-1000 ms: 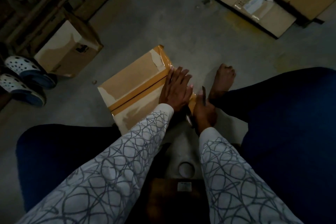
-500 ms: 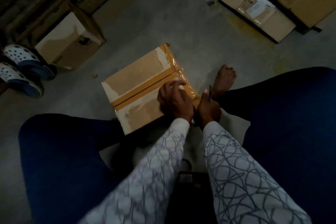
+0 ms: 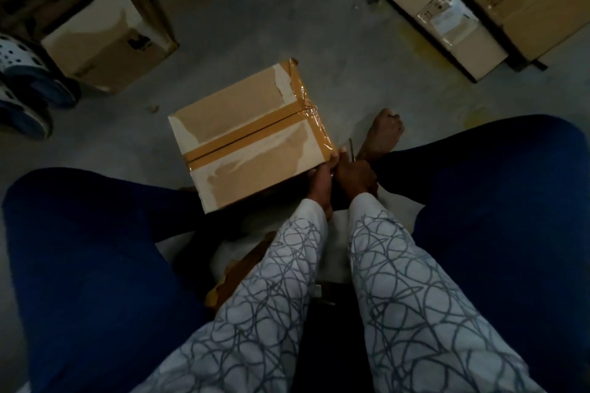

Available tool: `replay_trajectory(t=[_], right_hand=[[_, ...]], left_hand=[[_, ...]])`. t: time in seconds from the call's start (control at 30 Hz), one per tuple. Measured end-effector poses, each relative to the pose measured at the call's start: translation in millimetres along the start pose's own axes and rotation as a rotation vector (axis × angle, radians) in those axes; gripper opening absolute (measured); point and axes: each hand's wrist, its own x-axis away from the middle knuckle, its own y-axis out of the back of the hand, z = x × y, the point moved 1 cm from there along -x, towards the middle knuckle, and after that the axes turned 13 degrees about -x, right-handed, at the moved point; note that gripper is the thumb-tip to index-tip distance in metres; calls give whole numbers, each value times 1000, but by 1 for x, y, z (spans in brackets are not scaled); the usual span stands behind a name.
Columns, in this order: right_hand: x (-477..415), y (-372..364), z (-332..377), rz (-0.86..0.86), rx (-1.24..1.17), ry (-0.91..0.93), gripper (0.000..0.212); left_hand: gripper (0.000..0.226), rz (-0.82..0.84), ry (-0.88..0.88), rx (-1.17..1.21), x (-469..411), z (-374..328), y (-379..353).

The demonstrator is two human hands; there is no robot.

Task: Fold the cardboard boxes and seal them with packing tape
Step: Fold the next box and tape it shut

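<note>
A closed cardboard box (image 3: pixel 252 140) lies on the concrete floor between my knees, with brown packing tape (image 3: pixel 242 140) along its centre seam and down its right edge. My left hand (image 3: pixel 322 182) grips the box's near right corner, thumb on top. Right beside it my right hand (image 3: pixel 356 175) is curled round a thin blade or cutter (image 3: pixel 351 150) that points up next to that corner. The tape roll is not in sight.
Another taped box (image 3: pixel 105 38) stands at the upper left beside white clogs (image 3: pixel 19 73). Flat cartons (image 3: pixel 453 19) lie at the upper right. My bare foot (image 3: pixel 383 134) rests just right of the box. A brown scrap (image 3: pixel 230 284) lies under my left forearm.
My left hand slid off the box top down to its near right corner. My right hand with the cutter stayed beside that corner. The view shifted slightly.
</note>
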Motion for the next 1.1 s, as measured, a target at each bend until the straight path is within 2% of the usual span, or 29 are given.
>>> replay_trajectory(t=[0.13, 0.17, 0.27, 0.33, 0.37, 0.43, 0.63, 0.73, 0.8, 0.97, 1.1], right_hand=[[3, -4, -4, -43, -58, -16, 67], [5, -5, -5, -66, -65, -1, 67], [11, -3, 2, -122, -60, 186, 72], [10, -1, 12, -44, 17, 319, 79], [8, -1, 16, 0, 62, 333, 82], [3, -3, 17, 33, 113, 290, 84], [3, -7, 14, -1, 127, 272, 75], [2, -3, 14, 34, 93, 283, 76], [3, 1, 18, 66, 86, 288, 78], [26, 20, 41, 153, 255, 280, 69], [51, 34, 65, 100, 456, 417, 57]], left_hand=[[26, -16, -62, -196, -2, -3, 4], [28, -14, -61, -209, -3, -3, 5], [33, -25, -84, -233, -4, 1, 8], [27, -48, -102, -214, -8, 3, 8], [31, -61, -98, -196, -9, 4, 8], [40, -92, -83, -137, -12, 6, 9], [28, -79, 5, -66, 17, 10, -3], [23, -48, 7, -106, 19, 21, -1], [30, -43, -15, -199, 14, 26, 0], [30, -57, -32, -351, 13, 21, 8], [31, -88, -28, -338, 14, 22, 16]])
